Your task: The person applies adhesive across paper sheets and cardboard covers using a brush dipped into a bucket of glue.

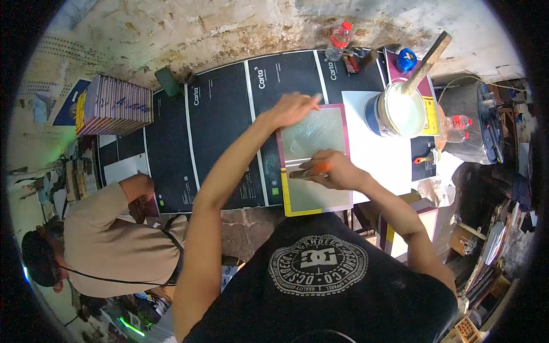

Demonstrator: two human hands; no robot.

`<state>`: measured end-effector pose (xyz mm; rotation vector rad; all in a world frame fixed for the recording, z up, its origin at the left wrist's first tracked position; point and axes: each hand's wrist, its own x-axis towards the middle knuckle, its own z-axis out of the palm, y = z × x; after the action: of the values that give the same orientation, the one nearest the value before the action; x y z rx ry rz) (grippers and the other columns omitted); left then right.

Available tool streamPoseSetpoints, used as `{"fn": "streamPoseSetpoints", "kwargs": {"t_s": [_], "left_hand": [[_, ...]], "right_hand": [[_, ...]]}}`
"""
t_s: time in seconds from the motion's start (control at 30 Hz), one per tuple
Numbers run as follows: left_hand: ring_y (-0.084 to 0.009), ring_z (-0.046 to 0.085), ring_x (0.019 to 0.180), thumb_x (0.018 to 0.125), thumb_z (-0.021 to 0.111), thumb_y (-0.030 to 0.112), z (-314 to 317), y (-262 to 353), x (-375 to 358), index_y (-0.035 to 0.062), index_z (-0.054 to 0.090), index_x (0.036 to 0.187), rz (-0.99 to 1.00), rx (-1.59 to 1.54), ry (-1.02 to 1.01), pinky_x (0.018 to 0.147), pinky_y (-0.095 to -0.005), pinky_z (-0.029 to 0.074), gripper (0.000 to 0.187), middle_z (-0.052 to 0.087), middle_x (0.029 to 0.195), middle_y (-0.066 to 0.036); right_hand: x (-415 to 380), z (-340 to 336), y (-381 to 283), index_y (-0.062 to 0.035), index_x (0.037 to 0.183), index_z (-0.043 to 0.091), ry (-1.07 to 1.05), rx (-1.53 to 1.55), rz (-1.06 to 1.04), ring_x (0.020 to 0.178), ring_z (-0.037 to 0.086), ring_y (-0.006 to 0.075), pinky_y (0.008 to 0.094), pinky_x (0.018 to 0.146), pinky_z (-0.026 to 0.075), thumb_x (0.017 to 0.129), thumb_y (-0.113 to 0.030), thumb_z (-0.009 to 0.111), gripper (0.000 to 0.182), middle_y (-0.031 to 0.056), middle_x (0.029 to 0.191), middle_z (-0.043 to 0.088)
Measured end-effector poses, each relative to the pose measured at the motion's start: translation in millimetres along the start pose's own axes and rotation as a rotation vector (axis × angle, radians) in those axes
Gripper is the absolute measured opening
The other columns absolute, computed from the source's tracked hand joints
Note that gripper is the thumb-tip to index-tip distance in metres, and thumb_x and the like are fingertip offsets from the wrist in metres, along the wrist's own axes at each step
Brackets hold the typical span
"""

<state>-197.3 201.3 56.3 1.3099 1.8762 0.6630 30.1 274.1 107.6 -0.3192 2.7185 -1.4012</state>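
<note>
A book cover (317,200) lies open on the table, grey board inside with pink and yellow edges. Its upper half looks wet and shiny. My right hand (334,170) is closed around a brush (303,171) with an orange handle, its bristles over the cover's middle. At the cover's top left edge is my left hand (293,110), fingers bent, the tips blurred; whether they pinch anything is unclear. White paper (377,171) extends to the right of the cover, with a bucket of white paste (407,114) on its far part and a wooden stick (426,63) standing in it.
A co-worker in a tan shirt (114,246) is at the left, near a stack of books (117,106). Along the wall stand a plastic bottle (338,43) and a blue tape roll (406,59). Another brush (426,158) lies at the table's right edge.
</note>
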Motion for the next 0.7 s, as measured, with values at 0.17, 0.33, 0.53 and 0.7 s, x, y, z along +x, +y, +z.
{"fn": "streamPoseSetpoints", "kwargs": {"t_s": [0.17, 0.33, 0.53, 0.7], "left_hand": [[-0.0345, 0.01, 0.151, 0.083, 0.005, 0.086, 8, 27, 57, 0.0234, 0.033, 0.153, -0.427, 0.166, -0.589, 0.121, -0.0518, 0.012, 0.098, 0.017, 0.163, -0.01], [-0.0389, 0.026, 0.145, 0.076, 0.013, 0.094, 0, 45, 49, 0.006, 0.047, 0.144, -0.244, 0.118, -0.603, 0.117, -0.0549, 0.023, 0.117, 0.031, 0.155, -0.018], [-0.0392, 0.013, 0.149, 0.075, 0.012, 0.095, 12, 39, 60, 0.0172, 0.026, 0.155, -0.564, 0.039, -0.583, 0.117, -0.0583, 0.016, 0.112, 0.017, 0.161, -0.017], [-0.0361, -0.002, 0.151, 0.073, 0.014, 0.096, 29, -3, 78, 0.0456, 0.011, 0.154, -0.31, 0.134, -0.637, 0.119, -0.0583, 0.006, 0.095, 0.004, 0.164, -0.016]], "right_hand": [[16, 59, 42, -0.0137, 0.111, 0.069, 0.48, -0.419, 0.212, 0.096, 0.062, 0.033, 0.0451, 0.086, 0.048, 0.069, -0.013, 0.072, 0.042, 0.0097, 0.102, 0.065], [32, 137, 25, -0.0133, 0.111, 0.068, 0.431, -0.261, 0.245, 0.097, 0.061, 0.0318, 0.0425, 0.086, 0.046, 0.065, -0.015, 0.073, 0.047, 0.0088, 0.102, 0.065], [43, 89, 28, -0.0119, 0.114, 0.068, 0.714, -0.377, 0.298, 0.099, 0.061, 0.0312, 0.0417, 0.083, 0.049, 0.078, -0.015, 0.066, 0.036, 0.0075, 0.104, 0.064], [50, 152, 12, -0.0139, 0.114, 0.068, 0.317, -0.275, 0.211, 0.101, 0.059, 0.0305, 0.0412, 0.089, 0.048, 0.077, -0.012, 0.064, 0.036, 0.0079, 0.104, 0.064]]}}
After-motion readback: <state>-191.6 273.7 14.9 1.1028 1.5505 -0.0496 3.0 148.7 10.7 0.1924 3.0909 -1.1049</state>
